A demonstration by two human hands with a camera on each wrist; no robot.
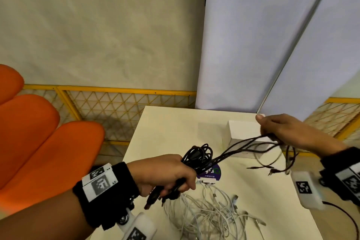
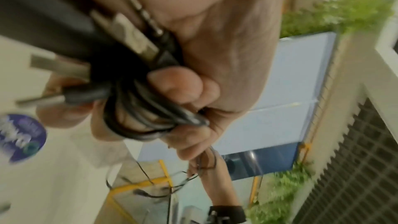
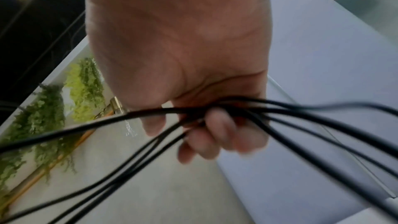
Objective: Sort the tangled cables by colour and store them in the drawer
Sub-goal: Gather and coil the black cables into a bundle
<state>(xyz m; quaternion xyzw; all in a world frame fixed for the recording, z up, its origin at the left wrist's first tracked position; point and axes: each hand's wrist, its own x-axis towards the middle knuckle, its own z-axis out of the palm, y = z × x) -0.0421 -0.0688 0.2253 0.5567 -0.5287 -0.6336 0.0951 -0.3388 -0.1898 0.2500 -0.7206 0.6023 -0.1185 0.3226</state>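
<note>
My left hand (image 1: 171, 177) grips a bundle of black cables (image 1: 200, 157) above the white table (image 1: 165, 132), with plugs sticking out below the fist. The black strands stretch rightward to my right hand (image 1: 280, 132), which holds them bunched in curled fingers; loose ends (image 1: 272, 169) dangle below it. In the left wrist view my fingers (image 2: 178, 89) wrap the black cables (image 2: 137, 108) and their metal plugs. The right wrist view shows several black cables (image 3: 215, 111) running through my curled fingers (image 3: 217, 130). A tangled heap of white cables (image 1: 212, 212) lies on the table beneath my left hand.
A white box (image 1: 243, 130) sits at the table's back right, behind the stretched cables. A purple round sticker (image 1: 211, 171) lies on the tabletop. Orange chairs (image 1: 39, 142) stand to the left. A yellow mesh fence (image 1: 116, 107) and white panels (image 1: 253, 45) lie behind.
</note>
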